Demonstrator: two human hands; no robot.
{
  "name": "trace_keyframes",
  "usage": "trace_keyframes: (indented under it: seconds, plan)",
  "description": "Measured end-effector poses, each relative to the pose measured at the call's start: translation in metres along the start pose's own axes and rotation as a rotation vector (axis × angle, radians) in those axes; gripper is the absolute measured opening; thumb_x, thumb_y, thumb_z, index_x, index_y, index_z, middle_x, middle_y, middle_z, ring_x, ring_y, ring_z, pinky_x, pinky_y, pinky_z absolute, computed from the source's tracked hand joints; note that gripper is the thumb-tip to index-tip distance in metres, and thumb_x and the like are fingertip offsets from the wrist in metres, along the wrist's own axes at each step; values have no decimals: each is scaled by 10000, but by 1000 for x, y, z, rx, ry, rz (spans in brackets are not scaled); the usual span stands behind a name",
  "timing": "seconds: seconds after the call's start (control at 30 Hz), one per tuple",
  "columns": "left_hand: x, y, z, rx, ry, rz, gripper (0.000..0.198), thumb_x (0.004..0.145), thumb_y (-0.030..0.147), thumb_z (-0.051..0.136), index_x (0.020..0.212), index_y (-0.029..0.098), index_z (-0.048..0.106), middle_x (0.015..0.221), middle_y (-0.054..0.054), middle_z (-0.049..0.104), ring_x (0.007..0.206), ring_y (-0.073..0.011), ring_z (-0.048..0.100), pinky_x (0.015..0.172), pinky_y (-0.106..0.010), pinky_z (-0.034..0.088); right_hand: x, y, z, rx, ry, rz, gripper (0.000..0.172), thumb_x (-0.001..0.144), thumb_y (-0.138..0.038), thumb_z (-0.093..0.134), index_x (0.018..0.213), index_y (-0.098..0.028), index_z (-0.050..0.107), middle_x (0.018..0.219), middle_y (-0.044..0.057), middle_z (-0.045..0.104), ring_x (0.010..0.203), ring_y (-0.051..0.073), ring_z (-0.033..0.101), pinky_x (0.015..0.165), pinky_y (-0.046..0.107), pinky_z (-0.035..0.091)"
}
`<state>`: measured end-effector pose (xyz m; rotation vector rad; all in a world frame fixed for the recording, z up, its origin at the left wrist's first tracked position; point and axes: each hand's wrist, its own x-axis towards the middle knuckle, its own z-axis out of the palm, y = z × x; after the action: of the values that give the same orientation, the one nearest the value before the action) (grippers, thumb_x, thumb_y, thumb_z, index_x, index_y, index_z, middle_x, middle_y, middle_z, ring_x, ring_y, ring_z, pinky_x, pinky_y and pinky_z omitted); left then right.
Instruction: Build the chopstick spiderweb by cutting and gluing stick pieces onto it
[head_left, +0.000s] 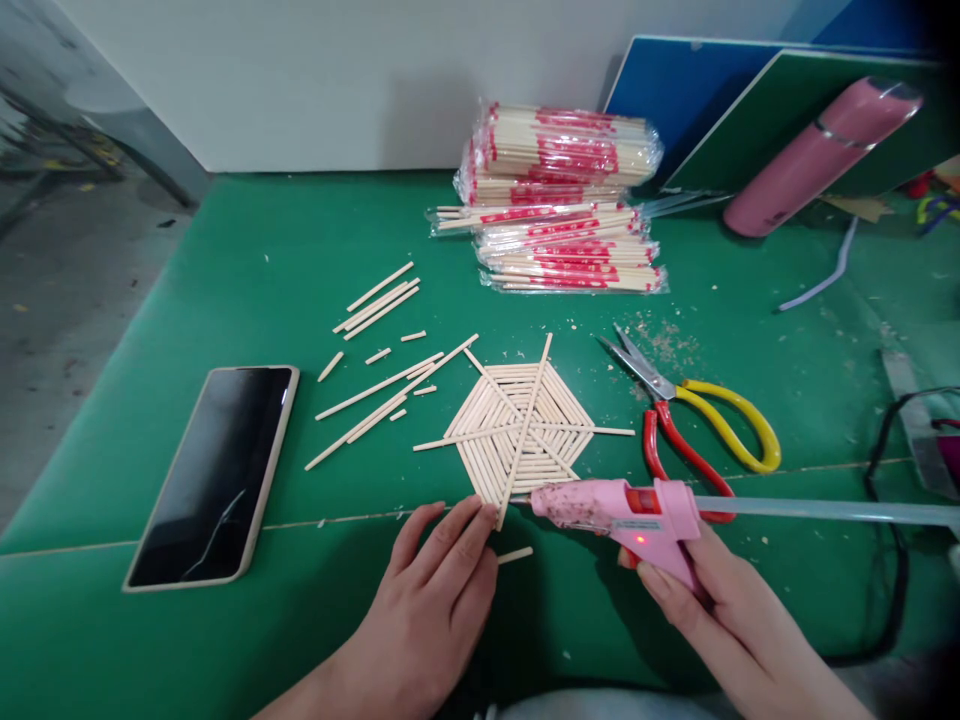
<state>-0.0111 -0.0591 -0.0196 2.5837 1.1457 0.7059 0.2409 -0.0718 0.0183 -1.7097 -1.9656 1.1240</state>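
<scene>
A flat hexagon of wooden sticks lies on the green table, with longer sticks crossing over it. At its lower corner, the fingertips of my left hand are closed on the edge and a stick end. My right hand is wrapped around the handle of a pink hot glue gun, which has a small red light lit. Its nozzle points left at the hexagon's lower corner, close to my left fingertips. A clear glue stick extends from the gun's back. One short stick piece sits beside my left hand.
Scissors with red and yellow handles lie right of the hexagon. Loose sticks and a phone are to the left. Wrapped chopstick bundles are piled behind. A pink bottle leans at the back right; a black cable runs at right.
</scene>
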Motion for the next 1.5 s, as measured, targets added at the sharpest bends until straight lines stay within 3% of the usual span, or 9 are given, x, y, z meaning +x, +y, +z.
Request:
trace_keyframes:
  seconds: [0.47,0.67,0.87,1.03,1.27,1.5]
  plan:
    - [0,-1,0,10,-9,1,129,794,109,511,903,121,578,1151,-109,568,1140,-251,444,983,-439,258,-1,1,0,28,-15,13,310,872,-300,400,1176,-246,383,1040,41,576,891,151,561,770,232,469]
    - [1,0,-1,16,1,-2,127,794,102,512,898,124,579,1132,-108,582,1128,-251,459,974,-443,273,-5,4,0,-17,4,70,267,869,-328,397,1123,-244,408,820,12,576,745,150,574,660,224,484]
    - [1,0,-1,9,3,-10,121,796,108,516,897,131,578,1135,-98,582,1124,-239,463,978,-431,270,-3,3,0,-22,27,36,226,864,-328,400,1075,-249,424,692,-18,535,621,139,549,548,201,462]
    - [0,1,0,-4,-7,-16,124,796,92,512,897,117,580,1141,-108,576,1132,-245,453,976,-440,268,-1,2,0,-9,18,22,213,862,-308,407,1069,-258,426,822,-3,568,702,135,556,622,202,464]
    - [0,0,-1,6,-4,3,123,792,105,522,899,114,581,1143,-114,574,1132,-253,454,976,-441,269,-2,1,-2,6,35,-23,244,865,-279,403,1106,-249,421,717,-12,563,597,129,546,533,198,460]
    - [0,0,0,10,-6,-3,123,790,102,521,894,119,583,1143,-107,574,1130,-251,457,974,-440,276,-2,3,-3,-19,55,-8,241,859,-293,404,1095,-257,439,745,-9,589,598,127,570,538,190,467]
